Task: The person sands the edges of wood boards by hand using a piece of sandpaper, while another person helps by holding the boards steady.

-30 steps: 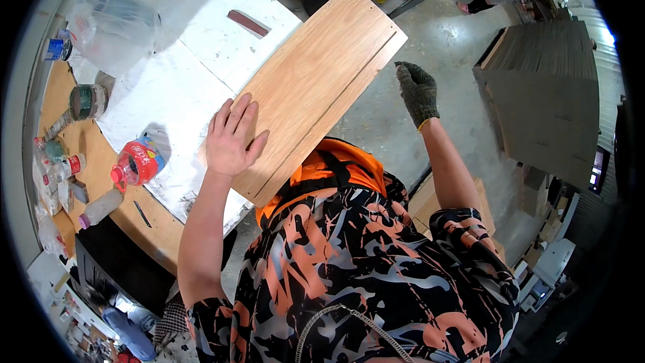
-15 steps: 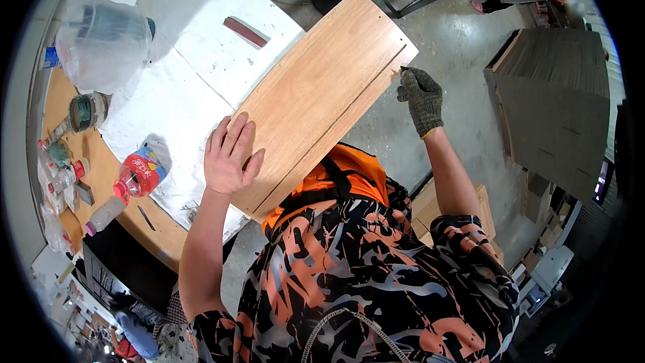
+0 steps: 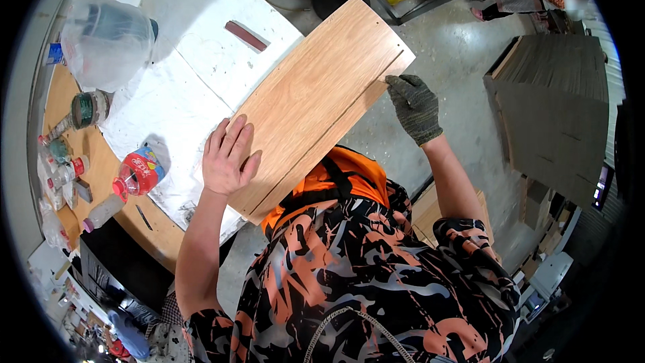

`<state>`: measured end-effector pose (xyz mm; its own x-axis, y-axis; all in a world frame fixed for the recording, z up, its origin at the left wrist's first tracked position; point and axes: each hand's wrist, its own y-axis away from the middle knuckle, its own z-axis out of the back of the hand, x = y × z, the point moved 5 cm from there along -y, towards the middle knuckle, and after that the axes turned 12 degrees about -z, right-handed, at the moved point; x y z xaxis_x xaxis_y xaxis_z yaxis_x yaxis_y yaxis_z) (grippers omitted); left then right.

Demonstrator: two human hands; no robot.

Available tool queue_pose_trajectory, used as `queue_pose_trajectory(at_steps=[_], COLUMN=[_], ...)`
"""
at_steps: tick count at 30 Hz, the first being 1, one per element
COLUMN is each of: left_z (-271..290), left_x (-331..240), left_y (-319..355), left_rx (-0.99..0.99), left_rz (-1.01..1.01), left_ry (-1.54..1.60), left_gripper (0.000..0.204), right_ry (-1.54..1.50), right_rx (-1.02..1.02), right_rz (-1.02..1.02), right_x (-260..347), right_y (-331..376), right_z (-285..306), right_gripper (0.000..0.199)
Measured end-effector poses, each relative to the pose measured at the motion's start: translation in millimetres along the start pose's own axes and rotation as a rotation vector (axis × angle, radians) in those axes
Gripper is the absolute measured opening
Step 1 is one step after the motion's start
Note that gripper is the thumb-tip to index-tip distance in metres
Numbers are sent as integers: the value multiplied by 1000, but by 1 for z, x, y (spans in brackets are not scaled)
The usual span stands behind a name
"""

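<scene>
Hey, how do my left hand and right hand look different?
Your left hand is bare; your right hand wears a dark knitted glove. The left rests palm down on the near end of the wooden board; the right's fingers curl by its far end. Both are at that board.

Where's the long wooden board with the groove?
In the head view, the grooved wooden board slants across the middle, the bare left hand on its near end and the gloved right hand farther up its right edge.
</scene>
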<state>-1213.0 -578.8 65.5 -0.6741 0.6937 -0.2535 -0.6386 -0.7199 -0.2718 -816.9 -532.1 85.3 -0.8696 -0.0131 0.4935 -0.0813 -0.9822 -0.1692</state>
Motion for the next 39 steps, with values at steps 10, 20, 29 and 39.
queue_pose_trajectory(at_steps=[10,20,29,39], left_z=[5,-25,-76,-74], left_x=[1,-14,-16,-11], left_y=[-3,-179,-190,-188], left_rx=[-16,-244,-249,-186], left_rz=[23,13,26,105], left_ry=[40,253,358,389], left_gripper=[50,36,40,51], right_ry=[140,-222,-159,-28], right_rx=[297,493,544,614], right_rz=[-123,-958,-1081,-1068], right_x=[0,20,22,25], right_y=[-34,-36,-42,-59], right_z=[0,2,1,-6], right_gripper=[22,32,30,28])
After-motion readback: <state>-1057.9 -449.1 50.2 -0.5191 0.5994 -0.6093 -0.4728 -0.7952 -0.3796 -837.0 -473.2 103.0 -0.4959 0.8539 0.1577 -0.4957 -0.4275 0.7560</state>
